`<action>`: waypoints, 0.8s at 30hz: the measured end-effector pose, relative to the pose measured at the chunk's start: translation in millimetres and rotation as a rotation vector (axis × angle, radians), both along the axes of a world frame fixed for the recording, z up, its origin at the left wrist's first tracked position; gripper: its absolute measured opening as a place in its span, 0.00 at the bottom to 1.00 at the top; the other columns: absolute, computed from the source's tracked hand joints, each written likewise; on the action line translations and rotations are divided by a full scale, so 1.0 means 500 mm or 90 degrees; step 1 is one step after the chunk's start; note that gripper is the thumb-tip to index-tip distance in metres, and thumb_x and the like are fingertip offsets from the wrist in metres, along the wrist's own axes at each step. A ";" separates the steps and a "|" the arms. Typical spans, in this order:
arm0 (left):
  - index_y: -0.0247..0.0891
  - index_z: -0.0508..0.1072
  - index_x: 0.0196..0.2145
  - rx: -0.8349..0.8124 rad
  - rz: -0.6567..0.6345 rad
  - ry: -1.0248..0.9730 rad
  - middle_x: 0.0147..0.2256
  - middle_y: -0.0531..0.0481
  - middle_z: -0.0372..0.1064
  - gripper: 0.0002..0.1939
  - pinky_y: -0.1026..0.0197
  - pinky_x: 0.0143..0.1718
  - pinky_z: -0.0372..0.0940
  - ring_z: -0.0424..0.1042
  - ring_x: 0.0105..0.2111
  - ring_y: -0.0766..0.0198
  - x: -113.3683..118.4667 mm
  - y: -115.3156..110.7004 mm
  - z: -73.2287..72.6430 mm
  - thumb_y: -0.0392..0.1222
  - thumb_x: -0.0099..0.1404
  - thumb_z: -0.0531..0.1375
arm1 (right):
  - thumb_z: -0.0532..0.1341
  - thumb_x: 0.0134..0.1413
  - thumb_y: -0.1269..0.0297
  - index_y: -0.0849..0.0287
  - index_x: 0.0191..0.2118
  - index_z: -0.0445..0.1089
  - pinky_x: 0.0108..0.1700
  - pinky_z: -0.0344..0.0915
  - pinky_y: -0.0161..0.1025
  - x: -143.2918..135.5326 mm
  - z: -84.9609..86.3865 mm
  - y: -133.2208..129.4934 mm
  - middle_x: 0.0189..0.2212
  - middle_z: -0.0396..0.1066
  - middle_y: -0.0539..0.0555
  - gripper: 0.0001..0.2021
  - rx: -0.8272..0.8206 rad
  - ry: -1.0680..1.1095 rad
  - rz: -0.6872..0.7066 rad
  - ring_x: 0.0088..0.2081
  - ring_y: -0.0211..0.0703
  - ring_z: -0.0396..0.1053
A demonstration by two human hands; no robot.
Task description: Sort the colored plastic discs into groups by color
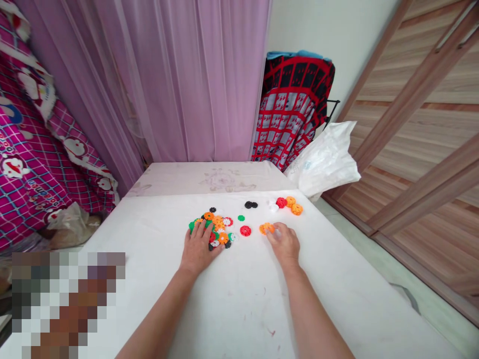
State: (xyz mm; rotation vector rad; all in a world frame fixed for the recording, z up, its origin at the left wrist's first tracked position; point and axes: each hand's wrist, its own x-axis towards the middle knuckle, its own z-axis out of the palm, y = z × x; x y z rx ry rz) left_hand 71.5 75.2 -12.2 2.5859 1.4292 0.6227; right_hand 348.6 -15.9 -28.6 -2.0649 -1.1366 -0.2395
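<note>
A mixed heap of plastic snowflake discs (pixel 218 223) in green, orange, red, white and black lies on the white-covered table (pixel 232 299). My left hand (pixel 197 247) rests on the heap's near left side, fingers spread over several discs. To the right, my right hand (pixel 285 244) has its thumb and fingers closed at an orange snowflake disc (pixel 266 228), low over the cloth. Between the hands lie a red disc (pixel 245 231) and a small green disc (pixel 241 218). The right fingertips partly cover what they grip.
Farther back are black discs (pixel 250 205) and a right-hand group with a red disc (pixel 281 203), orange discs (pixel 296 209) and white discs (pixel 274 206). A white plastic bag (pixel 325 159) stands beyond the right corner. Purple curtains (pixel 194 80) hang behind; a wooden wardrobe (pixel 419 134) is at right.
</note>
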 end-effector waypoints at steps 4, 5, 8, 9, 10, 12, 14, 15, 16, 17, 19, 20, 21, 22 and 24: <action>0.41 0.65 0.60 0.017 0.027 -0.078 0.65 0.38 0.56 0.34 0.37 0.63 0.50 0.52 0.66 0.44 -0.016 0.001 -0.010 0.60 0.61 0.58 | 0.59 0.51 0.57 0.55 0.39 0.71 0.42 0.60 0.41 -0.009 -0.004 0.014 0.35 0.75 0.53 0.11 -0.041 -0.040 0.015 0.38 0.47 0.66; 0.42 0.65 0.60 0.021 0.046 -0.100 0.65 0.38 0.56 0.33 0.37 0.63 0.50 0.53 0.65 0.44 -0.024 -0.002 -0.013 0.60 0.62 0.57 | 0.59 0.52 0.58 0.55 0.39 0.71 0.42 0.60 0.41 -0.011 -0.005 0.016 0.35 0.75 0.53 0.11 -0.052 -0.050 0.018 0.38 0.47 0.66; 0.41 0.67 0.59 0.032 0.099 -0.159 0.63 0.37 0.58 0.29 0.35 0.62 0.52 0.55 0.64 0.43 -0.050 -0.013 -0.022 0.57 0.65 0.54 | 0.59 0.53 0.59 0.55 0.38 0.71 0.40 0.60 0.40 -0.012 -0.007 0.017 0.34 0.75 0.54 0.09 -0.084 -0.072 0.038 0.38 0.47 0.66; 0.41 0.67 0.58 0.035 0.107 -0.173 0.63 0.38 0.59 0.28 0.36 0.61 0.54 0.55 0.64 0.43 -0.058 -0.017 -0.025 0.56 0.66 0.53 | 0.59 0.53 0.59 0.55 0.38 0.71 0.40 0.59 0.40 -0.012 -0.008 0.016 0.34 0.75 0.54 0.09 -0.091 -0.077 0.042 0.38 0.47 0.66; 0.40 0.68 0.58 0.038 0.113 -0.185 0.63 0.38 0.59 0.27 0.37 0.61 0.55 0.56 0.64 0.44 -0.064 -0.021 -0.028 0.56 0.66 0.53 | 0.59 0.54 0.59 0.55 0.38 0.71 0.40 0.59 0.40 -0.011 -0.009 0.015 0.34 0.75 0.54 0.09 -0.097 -0.081 0.044 0.38 0.47 0.66; 0.41 0.68 0.57 0.042 0.117 -0.204 0.62 0.39 0.60 0.25 0.38 0.61 0.55 0.56 0.64 0.45 -0.073 -0.025 -0.032 0.55 0.67 0.52 | 0.59 0.54 0.59 0.55 0.39 0.71 0.39 0.59 0.40 -0.010 -0.010 0.015 0.35 0.75 0.54 0.09 -0.107 -0.090 0.046 0.38 0.47 0.66; 0.42 0.68 0.56 0.042 0.119 -0.221 0.62 0.40 0.60 0.24 0.39 0.61 0.56 0.57 0.63 0.46 -0.076 -0.027 -0.035 0.54 0.67 0.53 | 0.60 0.53 0.59 0.55 0.40 0.71 0.39 0.59 0.40 -0.011 -0.009 0.016 0.36 0.75 0.54 0.10 -0.115 -0.097 0.044 0.38 0.47 0.67; 0.43 0.68 0.56 0.039 0.120 -0.229 0.62 0.41 0.60 0.24 0.39 0.61 0.56 0.58 0.63 0.46 -0.076 -0.026 -0.036 0.53 0.66 0.53 | 0.60 0.53 0.59 0.55 0.41 0.71 0.39 0.59 0.41 -0.012 -0.009 0.016 0.37 0.75 0.54 0.11 -0.118 -0.101 0.042 0.38 0.48 0.67; 0.44 0.68 0.57 0.036 0.121 -0.238 0.62 0.41 0.60 0.24 0.38 0.61 0.56 0.58 0.63 0.47 -0.076 -0.026 -0.037 0.53 0.66 0.53 | 0.61 0.53 0.58 0.55 0.42 0.71 0.39 0.59 0.41 -0.013 -0.008 0.017 0.38 0.75 0.55 0.12 -0.120 -0.107 0.041 0.38 0.48 0.67; 0.45 0.68 0.57 0.032 0.120 -0.246 0.62 0.42 0.60 0.24 0.39 0.62 0.56 0.58 0.63 0.47 -0.075 -0.025 -0.038 0.53 0.66 0.54 | 0.61 0.53 0.58 0.55 0.43 0.72 0.40 0.59 0.41 -0.014 -0.007 0.017 0.40 0.75 0.55 0.13 -0.121 -0.115 0.043 0.39 0.48 0.67; 0.44 0.68 0.57 0.025 0.121 -0.259 0.62 0.42 0.60 0.24 0.39 0.62 0.56 0.58 0.63 0.48 -0.075 -0.023 -0.039 0.52 0.66 0.54 | 0.61 0.53 0.58 0.55 0.46 0.72 0.41 0.59 0.42 -0.015 -0.006 0.018 0.41 0.75 0.55 0.14 -0.121 -0.132 0.054 0.40 0.48 0.67; 0.44 0.68 0.57 0.020 0.121 -0.264 0.62 0.42 0.60 0.24 0.39 0.62 0.56 0.58 0.63 0.48 -0.075 -0.023 -0.039 0.52 0.66 0.54 | 0.60 0.54 0.59 0.54 0.46 0.72 0.41 0.59 0.42 -0.016 -0.006 0.019 0.41 0.75 0.55 0.14 -0.121 -0.139 0.063 0.40 0.48 0.67; 0.43 0.68 0.57 0.013 0.123 -0.267 0.63 0.41 0.60 0.24 0.40 0.62 0.56 0.58 0.63 0.48 -0.075 -0.023 -0.039 0.52 0.66 0.54 | 0.60 0.54 0.60 0.54 0.46 0.73 0.41 0.59 0.42 -0.016 -0.007 0.019 0.42 0.75 0.55 0.14 -0.120 -0.142 0.071 0.41 0.48 0.66; 0.43 0.68 0.57 0.006 0.125 -0.270 0.63 0.41 0.60 0.24 0.40 0.62 0.56 0.58 0.63 0.48 -0.076 -0.023 -0.039 0.53 0.66 0.54 | 0.60 0.54 0.61 0.54 0.45 0.73 0.41 0.59 0.42 -0.015 -0.007 0.020 0.42 0.75 0.55 0.13 -0.120 -0.144 0.078 0.40 0.48 0.66; 0.42 0.68 0.57 -0.008 0.128 -0.276 0.63 0.41 0.60 0.25 0.41 0.62 0.57 0.58 0.63 0.49 -0.076 -0.024 -0.036 0.53 0.66 0.54 | 0.59 0.55 0.62 0.53 0.44 0.74 0.41 0.59 0.42 -0.012 -0.009 0.020 0.42 0.75 0.54 0.12 -0.120 -0.142 0.087 0.40 0.48 0.66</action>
